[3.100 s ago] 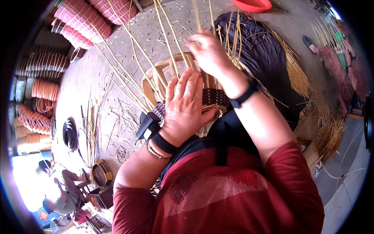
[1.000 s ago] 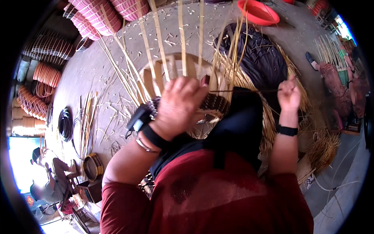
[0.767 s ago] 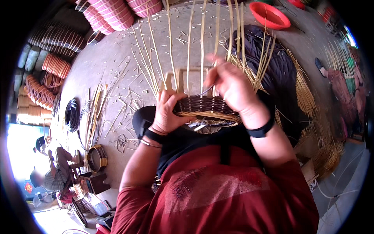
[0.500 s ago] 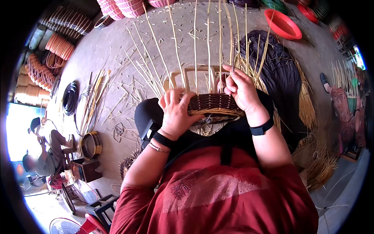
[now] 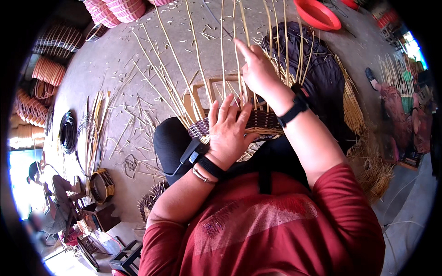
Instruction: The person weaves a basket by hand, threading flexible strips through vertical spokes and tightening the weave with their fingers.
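A partly woven basket (image 5: 263, 119) of dark strands, with a pale band along its lower edge, is on my lap, with tall pale stakes (image 5: 199, 69) fanning upward from it over a wooden frame (image 5: 188, 101). My left hand (image 5: 226, 131) lies on the woven band left of centre, fingers apart, thumb along the lower edge. My right hand (image 5: 258, 69) is raised among the stakes, its fingers closed on a thin dark strand (image 5: 215, 19) that runs up toward the top left.
Dark cloth (image 5: 313, 60) and straw (image 5: 352, 106) lie at right, below a red basin (image 5: 317, 14). Stacked baskets (image 5: 48, 69), a black coil (image 5: 67, 132) and loose canes are at left. Co-workers sit at left (image 5: 55, 198) and far right (image 5: 396, 110).
My right hand has risen up and leftward from the basket, with the dark strand now reaching above the stakes. My left hand has shifted rightward along the woven band.
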Motion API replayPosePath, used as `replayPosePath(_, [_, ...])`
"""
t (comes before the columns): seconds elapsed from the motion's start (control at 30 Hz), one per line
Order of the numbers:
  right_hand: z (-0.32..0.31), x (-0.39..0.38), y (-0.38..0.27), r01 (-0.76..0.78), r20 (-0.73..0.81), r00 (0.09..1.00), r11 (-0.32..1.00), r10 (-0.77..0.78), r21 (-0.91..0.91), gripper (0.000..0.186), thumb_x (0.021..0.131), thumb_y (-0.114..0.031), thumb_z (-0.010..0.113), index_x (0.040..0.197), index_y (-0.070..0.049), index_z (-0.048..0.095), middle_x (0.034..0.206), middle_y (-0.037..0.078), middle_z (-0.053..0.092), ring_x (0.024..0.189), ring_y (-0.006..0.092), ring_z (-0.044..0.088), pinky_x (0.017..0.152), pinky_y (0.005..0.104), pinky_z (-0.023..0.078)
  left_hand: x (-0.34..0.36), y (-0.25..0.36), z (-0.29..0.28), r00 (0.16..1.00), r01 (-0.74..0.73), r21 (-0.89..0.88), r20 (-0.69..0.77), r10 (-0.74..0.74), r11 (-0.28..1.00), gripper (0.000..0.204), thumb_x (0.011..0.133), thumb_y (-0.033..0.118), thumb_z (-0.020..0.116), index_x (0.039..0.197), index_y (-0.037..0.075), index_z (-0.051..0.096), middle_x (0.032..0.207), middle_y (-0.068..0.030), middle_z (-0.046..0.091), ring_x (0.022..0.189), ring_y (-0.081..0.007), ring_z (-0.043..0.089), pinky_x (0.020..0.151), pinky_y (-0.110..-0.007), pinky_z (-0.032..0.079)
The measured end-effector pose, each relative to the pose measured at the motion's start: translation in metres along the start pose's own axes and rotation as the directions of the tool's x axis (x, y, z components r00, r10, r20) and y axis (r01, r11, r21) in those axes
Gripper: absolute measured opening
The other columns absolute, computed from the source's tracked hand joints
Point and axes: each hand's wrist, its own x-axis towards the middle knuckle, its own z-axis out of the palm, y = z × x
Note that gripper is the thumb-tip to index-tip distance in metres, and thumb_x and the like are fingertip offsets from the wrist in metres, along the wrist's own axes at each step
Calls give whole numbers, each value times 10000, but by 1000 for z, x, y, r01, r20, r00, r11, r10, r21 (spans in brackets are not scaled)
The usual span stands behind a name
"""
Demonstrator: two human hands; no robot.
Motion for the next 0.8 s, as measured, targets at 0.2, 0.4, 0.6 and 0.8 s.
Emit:
replayPosePath(0.2, [-47, -88, 35, -103, 20, 967, 316, 254, 943, 585, 1015, -62, 537, 1562, -87, 332, 1155, 140, 621, 826, 182, 632, 753, 319, 546, 0, -9, -6, 1000, -17, 32, 5, 17, 999, 791, 609, 483, 880, 1318, 234, 631, 1151, -63, 594, 1360, -309, 430, 1176, -585, 204])
replayPosePath(0.4, [-51, -123, 82, -300, 270, 866, 6, 422, 954, 381, 1069, -172, 500, 1429, -47, 519, 1126, 60, 661, 984, 165, 649, 895, 325, 531, 16, 23, 11, 979, -168, 136, 138, 149, 976, 1041, 609, 326, 885, 1519, 156, 410, 1542, -177, 388, 1515, -353, 250, 1213, -615, 133])
replayPosePath(0.6, [6, -7, 83, -141, -5, 988, 913, 155, 384, 403, 978, 15, 544, 1380, -19, 562, 1249, 157, 664, 942, 165, 689, 815, 288, 578, 32, 38, 26, 971, -44, 23, 236, 37, 999, 956, 661, 342, 878, 1477, 95, 447, 1283, -112, 584, 1438, -283, 383, 1224, -551, 189])
replayPosePath(0.8, [-36, -56, 65, -177, -42, 895, 441, 443, 880, 737, 982, -3, 603, 1597, -158, 228, 1377, 201, 532, 864, 148, 677, 728, 252, 564, 32, 28, 17, 976, -89, -38, 194, 95, 995, 766, 637, 322, 885, 1324, 128, 608, 1214, -93, 621, 1414, -275, 414, 1207, -544, 229])
